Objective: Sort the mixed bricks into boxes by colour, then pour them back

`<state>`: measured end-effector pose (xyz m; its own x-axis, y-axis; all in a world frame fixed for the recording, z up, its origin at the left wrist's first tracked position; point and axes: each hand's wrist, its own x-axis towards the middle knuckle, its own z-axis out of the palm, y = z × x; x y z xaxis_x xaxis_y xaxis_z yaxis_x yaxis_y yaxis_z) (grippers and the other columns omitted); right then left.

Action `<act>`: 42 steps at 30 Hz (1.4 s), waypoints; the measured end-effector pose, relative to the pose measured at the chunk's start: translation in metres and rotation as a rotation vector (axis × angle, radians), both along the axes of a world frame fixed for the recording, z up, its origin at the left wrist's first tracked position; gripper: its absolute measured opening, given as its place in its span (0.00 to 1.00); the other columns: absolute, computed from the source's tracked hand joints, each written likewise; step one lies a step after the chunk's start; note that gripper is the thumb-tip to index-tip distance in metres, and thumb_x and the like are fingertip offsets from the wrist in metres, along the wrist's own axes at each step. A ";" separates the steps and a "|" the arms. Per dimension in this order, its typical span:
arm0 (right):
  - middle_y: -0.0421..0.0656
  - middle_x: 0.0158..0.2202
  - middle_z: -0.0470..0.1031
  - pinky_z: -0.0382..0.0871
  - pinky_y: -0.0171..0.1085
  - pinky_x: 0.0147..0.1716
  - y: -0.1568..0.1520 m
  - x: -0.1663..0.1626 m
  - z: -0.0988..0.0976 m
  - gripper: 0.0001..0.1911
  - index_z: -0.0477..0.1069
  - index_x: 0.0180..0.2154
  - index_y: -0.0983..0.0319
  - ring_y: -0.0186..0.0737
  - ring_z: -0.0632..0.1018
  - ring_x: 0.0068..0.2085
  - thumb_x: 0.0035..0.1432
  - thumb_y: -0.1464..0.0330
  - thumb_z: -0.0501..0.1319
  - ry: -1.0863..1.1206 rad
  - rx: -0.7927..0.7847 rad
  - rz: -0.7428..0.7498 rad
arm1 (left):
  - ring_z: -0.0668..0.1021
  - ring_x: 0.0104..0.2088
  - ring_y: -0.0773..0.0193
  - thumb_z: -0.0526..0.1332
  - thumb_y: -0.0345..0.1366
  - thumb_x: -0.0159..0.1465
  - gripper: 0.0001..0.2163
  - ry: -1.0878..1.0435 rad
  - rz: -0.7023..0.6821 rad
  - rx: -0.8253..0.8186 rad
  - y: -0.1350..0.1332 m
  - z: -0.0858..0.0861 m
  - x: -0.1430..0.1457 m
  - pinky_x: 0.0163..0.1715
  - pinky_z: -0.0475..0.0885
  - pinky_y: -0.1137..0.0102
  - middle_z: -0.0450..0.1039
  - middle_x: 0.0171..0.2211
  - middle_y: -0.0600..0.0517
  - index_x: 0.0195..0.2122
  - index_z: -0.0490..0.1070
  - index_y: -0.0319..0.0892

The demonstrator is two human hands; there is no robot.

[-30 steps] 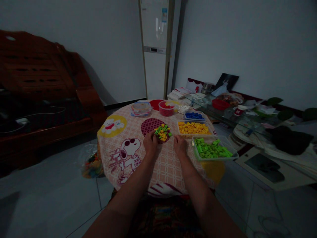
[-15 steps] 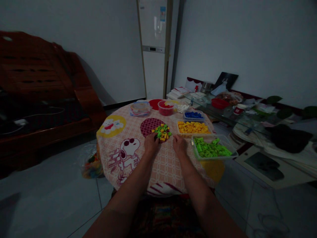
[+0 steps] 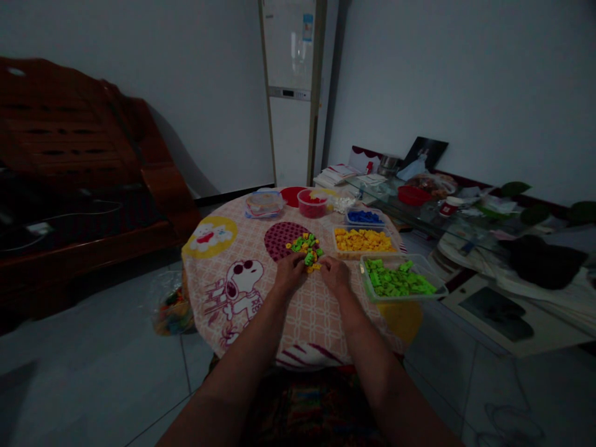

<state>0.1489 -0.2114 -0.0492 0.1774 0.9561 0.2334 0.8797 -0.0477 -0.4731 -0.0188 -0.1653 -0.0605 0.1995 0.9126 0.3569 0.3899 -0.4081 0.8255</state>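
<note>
The largest thing before my fingers is the wooden bench point(image 3: 84, 164), well off to their left. Straight beyond them, far past the table, stands a tall white cabinet point(image 3: 291, 139) with a small dark display. Under both hands spreads the patterned tablecloth point(image 3: 316, 320), pink with a white lattice; its cartoon dog lies to the left of my left fingers.

To the right of my right fingers sits the clear green-piece tray point(image 3: 403, 298), the nearest of the three. Just beyond it is the yellow-piece tray point(image 3: 367, 253), and farther off the smaller blue-piece tray point(image 3: 350, 220). Ahead of my fingers, well past them, stands a round tub point(image 3: 313, 211) with red pieces in it.

My left hand point(image 3: 289, 273) and right hand point(image 3: 336, 274) face each other, close but apart, fingers curled inward. My left fingertips are at the near left edge of the mixed pile point(image 3: 302, 241) of green and yellow pieces, which lies just beyond and between my hands, partly over a purple dotted circle. My right thumb and finger are nearly together beside a yellow piece point(image 3: 313, 269). I cannot tell whether either hand has hold of anything.
</note>
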 end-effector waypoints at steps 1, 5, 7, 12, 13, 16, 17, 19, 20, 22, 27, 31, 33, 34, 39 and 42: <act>0.39 0.43 0.83 0.67 0.32 0.42 -0.001 0.000 0.001 0.15 0.79 0.46 0.53 0.39 0.80 0.43 0.61 0.69 0.57 -0.004 -0.012 0.026 | 0.82 0.40 0.58 0.59 0.32 0.61 0.12 -0.009 0.004 -0.004 0.000 0.000 0.000 0.43 0.75 0.67 0.83 0.40 0.48 0.42 0.82 0.40; 0.41 0.45 0.82 0.67 0.33 0.42 -0.002 0.000 0.003 0.15 0.78 0.47 0.54 0.39 0.79 0.43 0.60 0.66 0.60 -0.062 -0.047 0.107 | 0.82 0.37 0.59 0.63 0.35 0.60 0.11 -0.025 0.005 -0.042 0.002 -0.004 0.002 0.41 0.75 0.68 0.83 0.38 0.50 0.42 0.81 0.40; 0.42 0.46 0.81 0.67 0.34 0.43 -0.002 0.000 0.003 0.14 0.78 0.47 0.55 0.40 0.79 0.45 0.60 0.67 0.60 -0.086 -0.047 0.128 | 0.82 0.37 0.59 0.65 0.33 0.58 0.11 -0.023 0.013 -0.062 0.004 -0.006 0.003 0.41 0.75 0.68 0.83 0.38 0.50 0.42 0.80 0.40; 0.41 0.43 0.81 0.67 0.33 0.41 -0.005 0.000 -0.003 0.14 0.78 0.46 0.54 0.40 0.79 0.42 0.59 0.67 0.60 -0.031 -0.009 0.082 | 0.83 0.40 0.58 0.65 0.32 0.58 0.13 -0.043 0.066 -0.083 0.006 -0.010 0.002 0.44 0.76 0.66 0.83 0.42 0.47 0.45 0.80 0.39; 0.40 0.40 0.81 0.67 0.33 0.40 -0.005 0.000 -0.004 0.14 0.78 0.47 0.54 0.39 0.79 0.40 0.59 0.67 0.61 0.002 0.005 0.061 | 0.83 0.40 0.57 0.65 0.32 0.58 0.14 -0.058 0.077 -0.088 0.007 -0.011 0.002 0.45 0.77 0.65 0.83 0.42 0.46 0.46 0.80 0.39; 0.40 0.34 0.81 0.67 0.33 0.39 -0.002 0.001 -0.004 0.14 0.78 0.45 0.56 0.38 0.78 0.36 0.58 0.68 0.60 0.136 0.100 -0.033 | 0.83 0.40 0.56 0.64 0.33 0.60 0.15 -0.087 0.093 -0.100 0.007 -0.013 0.001 0.44 0.77 0.64 0.83 0.42 0.45 0.48 0.79 0.38; 0.41 0.33 0.80 0.68 0.33 0.39 0.001 0.002 -0.003 0.13 0.78 0.45 0.58 0.39 0.78 0.35 0.58 0.68 0.60 0.185 0.153 -0.073 | 0.83 0.40 0.56 0.64 0.33 0.60 0.15 -0.084 0.095 -0.099 0.008 -0.013 0.000 0.44 0.77 0.64 0.83 0.42 0.45 0.48 0.79 0.38; 0.43 0.33 0.80 0.69 0.34 0.40 0.007 0.004 0.001 0.15 0.78 0.45 0.61 0.40 0.78 0.35 0.58 0.69 0.58 0.292 0.275 -0.163 | 0.83 0.40 0.56 0.64 0.32 0.60 0.14 -0.066 0.102 -0.092 0.008 -0.013 0.000 0.45 0.77 0.63 0.83 0.42 0.45 0.47 0.80 0.38; 0.44 0.33 0.80 0.70 0.35 0.41 0.010 0.005 0.002 0.16 0.77 0.47 0.63 0.40 0.77 0.35 0.59 0.69 0.56 0.349 0.336 -0.206 | 0.83 0.41 0.55 0.64 0.32 0.59 0.14 -0.057 0.104 -0.092 0.007 -0.013 0.000 0.45 0.77 0.63 0.83 0.42 0.45 0.46 0.80 0.38; 0.45 0.34 0.80 0.71 0.36 0.41 0.015 0.008 0.004 0.21 0.74 0.51 0.65 0.40 0.78 0.35 0.59 0.69 0.53 0.446 0.433 -0.268 | 0.83 0.41 0.56 0.64 0.31 0.59 0.14 -0.052 0.097 -0.093 0.007 -0.011 -0.001 0.46 0.77 0.63 0.83 0.43 0.46 0.46 0.80 0.38; 0.48 0.39 0.82 0.71 0.37 0.45 0.011 0.008 -0.002 0.20 0.76 0.49 0.64 0.41 0.79 0.39 0.59 0.70 0.52 0.428 0.430 -0.251 | 0.83 0.41 0.57 0.64 0.31 0.60 0.14 -0.057 0.091 -0.099 0.005 -0.007 -0.001 0.44 0.77 0.65 0.84 0.42 0.46 0.47 0.80 0.37; 0.44 0.40 0.83 0.69 0.33 0.42 0.001 -0.004 -0.006 0.14 0.78 0.42 0.59 0.39 0.80 0.41 0.62 0.70 0.55 0.247 0.230 -0.080 | 0.83 0.40 0.57 0.63 0.31 0.60 0.14 -0.104 0.134 -0.113 0.004 -0.007 0.000 0.43 0.77 0.66 0.84 0.41 0.46 0.47 0.79 0.36; 0.41 0.40 0.82 0.68 0.32 0.40 -0.003 -0.011 -0.005 0.12 0.78 0.41 0.56 0.38 0.80 0.40 0.65 0.66 0.56 0.119 0.121 0.013 | 0.83 0.39 0.58 0.63 0.31 0.60 0.14 -0.142 0.156 -0.120 0.005 -0.008 -0.001 0.43 0.77 0.66 0.84 0.41 0.46 0.47 0.79 0.36; 0.40 0.40 0.82 0.67 0.32 0.40 -0.005 -0.014 -0.003 0.11 0.78 0.41 0.55 0.37 0.80 0.40 0.66 0.64 0.57 0.056 0.077 0.049 | 0.83 0.39 0.58 0.62 0.31 0.60 0.14 -0.158 0.170 -0.123 0.005 -0.009 -0.001 0.43 0.77 0.66 0.84 0.41 0.46 0.47 0.78 0.37; 0.44 0.44 0.80 0.65 0.33 0.39 -0.006 -0.023 0.004 0.14 0.78 0.43 0.57 0.39 0.79 0.43 0.67 0.56 0.59 -0.158 -0.051 0.129 | 0.83 0.41 0.57 0.63 0.32 0.59 0.13 -0.144 0.216 -0.084 0.010 -0.016 -0.004 0.46 0.77 0.63 0.83 0.41 0.47 0.45 0.80 0.39; 0.46 0.47 0.78 0.66 0.34 0.38 -0.006 -0.024 0.006 0.15 0.77 0.45 0.58 0.41 0.79 0.45 0.68 0.55 0.58 -0.229 -0.080 0.164 | 0.83 0.41 0.57 0.62 0.31 0.59 0.12 -0.133 0.208 -0.067 0.013 -0.019 -0.004 0.47 0.77 0.64 0.84 0.40 0.48 0.42 0.81 0.40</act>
